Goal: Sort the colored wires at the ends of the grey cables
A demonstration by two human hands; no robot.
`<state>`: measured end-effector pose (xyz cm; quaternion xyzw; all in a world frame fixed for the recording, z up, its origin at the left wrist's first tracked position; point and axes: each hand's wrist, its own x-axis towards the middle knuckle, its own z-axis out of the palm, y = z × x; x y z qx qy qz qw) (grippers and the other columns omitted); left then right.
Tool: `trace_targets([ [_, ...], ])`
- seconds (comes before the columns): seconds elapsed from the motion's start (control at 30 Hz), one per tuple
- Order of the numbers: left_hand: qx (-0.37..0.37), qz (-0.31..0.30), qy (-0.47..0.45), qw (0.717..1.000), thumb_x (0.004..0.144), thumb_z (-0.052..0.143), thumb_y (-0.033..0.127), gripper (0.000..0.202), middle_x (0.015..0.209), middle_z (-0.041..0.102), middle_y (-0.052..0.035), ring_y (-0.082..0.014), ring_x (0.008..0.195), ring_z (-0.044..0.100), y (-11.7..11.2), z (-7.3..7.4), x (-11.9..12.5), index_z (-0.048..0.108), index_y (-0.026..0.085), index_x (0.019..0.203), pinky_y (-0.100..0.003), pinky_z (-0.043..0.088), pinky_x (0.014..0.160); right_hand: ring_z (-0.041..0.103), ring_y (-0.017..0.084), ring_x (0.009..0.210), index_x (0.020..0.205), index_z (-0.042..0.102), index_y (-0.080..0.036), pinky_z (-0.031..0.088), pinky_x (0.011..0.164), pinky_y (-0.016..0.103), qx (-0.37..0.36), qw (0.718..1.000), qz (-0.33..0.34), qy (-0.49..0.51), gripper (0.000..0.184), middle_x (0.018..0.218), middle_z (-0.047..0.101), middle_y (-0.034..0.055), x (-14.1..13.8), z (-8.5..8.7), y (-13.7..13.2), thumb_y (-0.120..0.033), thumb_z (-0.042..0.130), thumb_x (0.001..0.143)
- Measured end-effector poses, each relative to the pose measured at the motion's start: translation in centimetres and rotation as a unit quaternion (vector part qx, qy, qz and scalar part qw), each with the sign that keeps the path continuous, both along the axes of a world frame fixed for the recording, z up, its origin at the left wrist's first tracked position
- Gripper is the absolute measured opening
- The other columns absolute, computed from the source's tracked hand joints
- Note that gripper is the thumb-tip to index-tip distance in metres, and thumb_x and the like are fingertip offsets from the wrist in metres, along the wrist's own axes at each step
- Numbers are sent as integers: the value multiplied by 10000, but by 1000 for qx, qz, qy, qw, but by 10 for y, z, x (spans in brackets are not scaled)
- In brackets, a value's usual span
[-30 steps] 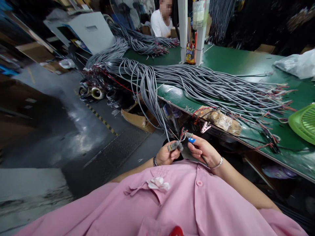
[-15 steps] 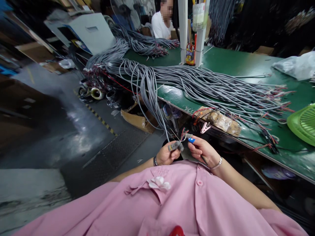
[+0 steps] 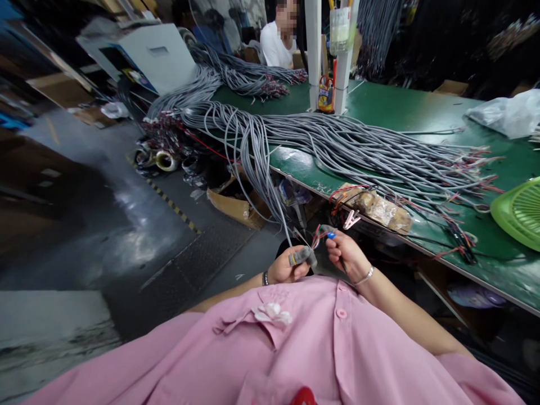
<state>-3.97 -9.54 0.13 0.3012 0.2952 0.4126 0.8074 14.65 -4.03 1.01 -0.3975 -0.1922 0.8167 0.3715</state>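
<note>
- The left hand (image 3: 289,266), at the near middle of the scene, has its fingers clamped on the end of a slim, round, grey cable (image 3: 288,236) that runs up to the far side.
- Thin red, green and white wires (image 3: 315,238) fan out beyond those fingers, in the gap between the two hands.
- The right hand (image 3: 346,254), just to the right, has its fingers closed around a small bright-blue object with a dark lower part (image 3: 331,235) (most of it is hidden in the palm). Whether its covered fingertip touches the wires, I cannot tell.
- Grey finger covers (image 3: 298,257) sleeve fingertips on the left hand, and one shows on the right hand too.
- A long, thick bundle of grey cables (image 3: 358,140) lies across the glossy green surface (image 3: 422,107), its red and pale wire ends at the right; part of it droops over the near edge.
- A pale-pink plastic clip (image 3: 351,219) sits beside a brown, tape-wrapped block (image 3: 382,211) on that edge.
- A bright-green slatted plastic basket (image 3: 521,214) stands at the far right of these.
</note>
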Motion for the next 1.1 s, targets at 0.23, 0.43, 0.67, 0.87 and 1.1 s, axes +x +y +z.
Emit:
trace_targets([
  [0.23, 6, 60, -27, 998, 821, 667, 389, 298, 374, 352, 71, -40, 320, 262, 2, 5, -2, 660, 93, 790, -192, 189, 410, 184, 18, 325, 843, 394, -227, 164, 315, 121, 10, 997, 43, 59, 169, 550, 428, -110, 12, 3, -5, -174, 555, 847],
  [0.43, -4, 50, -36, 998, 834, 653, 359, 275, 382, 349, 71, -43, 329, 274, 4, 3, -3, 652, 86, 804, -192, 190, 416, 135, 6, 329, 845, 452, -199, 185, 303, 118, 64, 984, 122, 111, 143, 556, 464, -97, 5, 33, -22, -244, 582, 884],
  [0.67, -14, 37, -33, 999, 831, 653, 357, 278, 383, 368, 64, -41, 319, 282, 4, -1, -3, 652, 80, 800, -195, 179, 404, 144, 8, 324, 982, 497, -191, 195, 299, 106, 65, 982, 132, 117, 115, 553, 464, -104, -1, 29, -15, -228, 560, 893],
  [0.87, -14, 43, -30, 999, 830, 652, 361, 284, 379, 360, 66, -40, 317, 277, 4, -2, -3, 653, 79, 807, -188, 181, 406, 164, 6, 318, 983, 506, -188, 175, 302, 109, 42, 986, 122, 103, 102, 549, 464, -100, -3, 31, -15, -196, 540, 888],
  [1.1, -11, 34, -29, 999, 847, 622, 350, 266, 387, 355, 70, -43, 319, 264, 4, -3, -3, 647, 87, 815, -194, 182, 406, 154, 8, 318, 975, 505, -184, 171, 300, 113, 32, 989, 111, 96, 101, 533, 458, -102, -3, 28, -14, -173, 526, 876],
])
